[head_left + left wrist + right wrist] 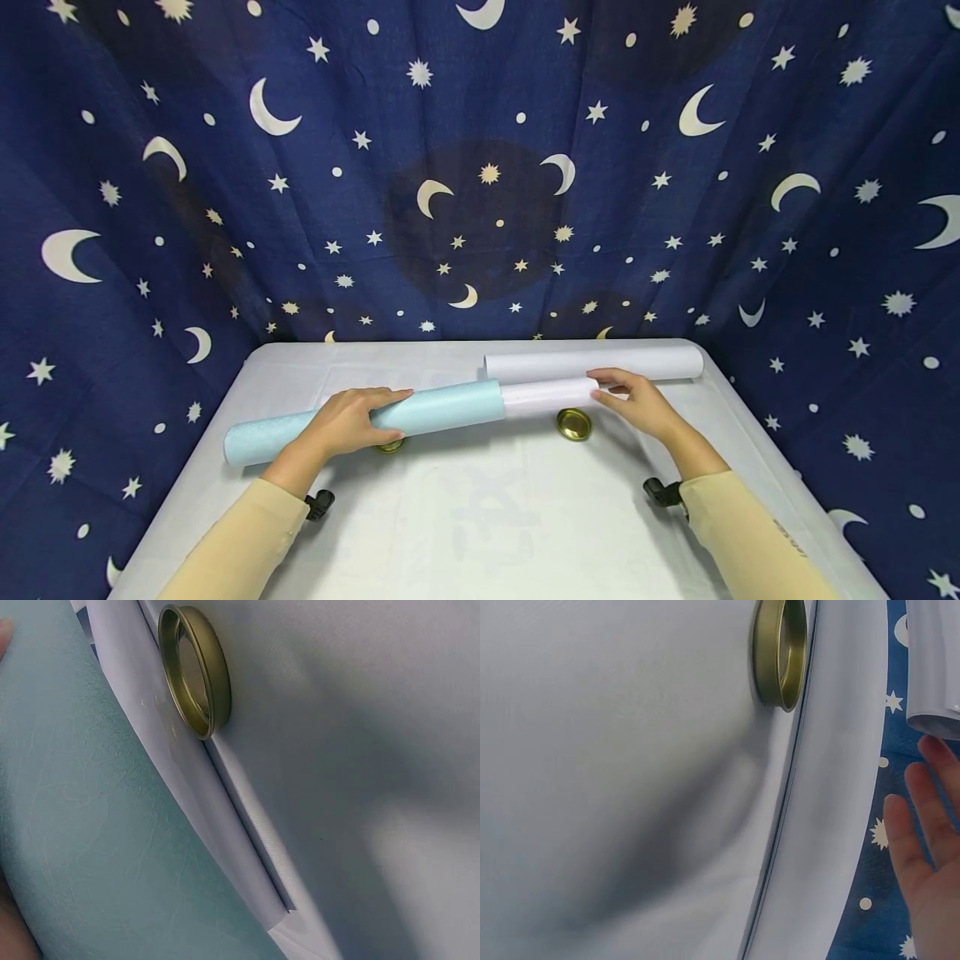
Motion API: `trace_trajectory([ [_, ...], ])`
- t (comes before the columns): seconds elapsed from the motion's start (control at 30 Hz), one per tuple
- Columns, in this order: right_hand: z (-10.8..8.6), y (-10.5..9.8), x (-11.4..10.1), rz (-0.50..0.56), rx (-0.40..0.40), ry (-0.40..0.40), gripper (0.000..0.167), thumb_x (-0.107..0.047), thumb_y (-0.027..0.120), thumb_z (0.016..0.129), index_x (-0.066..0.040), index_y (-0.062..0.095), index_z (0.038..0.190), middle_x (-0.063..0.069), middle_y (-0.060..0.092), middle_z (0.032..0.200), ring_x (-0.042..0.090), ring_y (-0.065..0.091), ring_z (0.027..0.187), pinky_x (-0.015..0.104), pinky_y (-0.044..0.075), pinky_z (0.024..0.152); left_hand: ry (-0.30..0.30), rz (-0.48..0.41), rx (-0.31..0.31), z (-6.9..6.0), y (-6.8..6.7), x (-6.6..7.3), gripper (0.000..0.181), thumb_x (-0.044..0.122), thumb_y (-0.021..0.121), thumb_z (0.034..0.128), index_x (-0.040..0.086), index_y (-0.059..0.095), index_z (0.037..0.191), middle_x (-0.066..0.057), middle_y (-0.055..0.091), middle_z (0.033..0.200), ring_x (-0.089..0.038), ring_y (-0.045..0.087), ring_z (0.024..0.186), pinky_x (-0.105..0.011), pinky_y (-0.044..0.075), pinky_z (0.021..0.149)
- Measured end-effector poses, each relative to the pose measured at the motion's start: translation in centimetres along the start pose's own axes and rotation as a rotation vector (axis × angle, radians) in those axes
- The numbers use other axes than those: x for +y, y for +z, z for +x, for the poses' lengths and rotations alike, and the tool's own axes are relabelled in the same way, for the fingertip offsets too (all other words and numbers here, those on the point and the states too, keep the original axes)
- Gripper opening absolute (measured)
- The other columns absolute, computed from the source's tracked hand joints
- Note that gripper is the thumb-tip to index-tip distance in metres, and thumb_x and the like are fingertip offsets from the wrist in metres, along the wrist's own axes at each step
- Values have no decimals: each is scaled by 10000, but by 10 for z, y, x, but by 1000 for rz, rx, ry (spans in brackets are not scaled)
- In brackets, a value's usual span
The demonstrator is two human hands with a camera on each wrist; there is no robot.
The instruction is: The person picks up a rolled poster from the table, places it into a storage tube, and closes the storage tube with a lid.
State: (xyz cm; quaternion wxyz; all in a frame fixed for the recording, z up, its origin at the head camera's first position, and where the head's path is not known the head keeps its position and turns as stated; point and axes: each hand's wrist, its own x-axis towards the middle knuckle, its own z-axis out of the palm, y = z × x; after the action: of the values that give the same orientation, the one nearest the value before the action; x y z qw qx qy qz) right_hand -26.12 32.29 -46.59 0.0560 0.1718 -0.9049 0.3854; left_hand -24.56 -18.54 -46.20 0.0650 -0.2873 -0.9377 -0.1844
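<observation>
My left hand (351,423) grips a light blue tube (450,407) from above, thumb on the near side and fingers over the far side. A rolled white paper (547,397) sticks out of the tube's right end; how far it reaches inside is hidden. At the roll's free end is my right hand (636,402), fingertips at its rim. In the right wrist view those fingers (907,844) look extended, just below the hollow end of the white roll (934,660). The tube's pale blue surface (97,817) fills the left side of the left wrist view.
A gold round lid (574,423) lies under the right end of the paper roll. Another gold lid (390,447) is partly hidden beneath the tube. Behind, a larger white roll (637,363) lies along the back of the white-covered table (480,517), before a star-patterned curtain (480,192).
</observation>
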Motion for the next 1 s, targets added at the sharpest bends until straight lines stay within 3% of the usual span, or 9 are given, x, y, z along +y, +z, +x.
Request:
trace_trajectory([
  [0.5,0,6,-10,44,0,-44,400,-250,759,912,-103,680,1276,89,669,1272,336,630,1130,512,503,969,-22,-11,-14,0,0,2,692,513,823,780,371,581,1413,-25,662,1312,-267,641,1168,-497,524,939],
  [0.87,7,15,-24,62,6,-133,362,-175,753,915,-67,689,1254,124,678,1251,348,640,1114,532,502,959,13,-35,-3,2,-1,3,691,483,834,779,297,606,1404,21,670,1296,-236,646,1158,-486,522,941],
  [1.0,9,18,-29,62,-5,-150,348,-178,753,914,-84,695,1245,108,680,1249,330,649,1098,535,505,948,6,-27,-10,3,-1,3,687,514,818,784,323,599,1407,23,671,1294,-230,647,1156,-481,524,938],
])
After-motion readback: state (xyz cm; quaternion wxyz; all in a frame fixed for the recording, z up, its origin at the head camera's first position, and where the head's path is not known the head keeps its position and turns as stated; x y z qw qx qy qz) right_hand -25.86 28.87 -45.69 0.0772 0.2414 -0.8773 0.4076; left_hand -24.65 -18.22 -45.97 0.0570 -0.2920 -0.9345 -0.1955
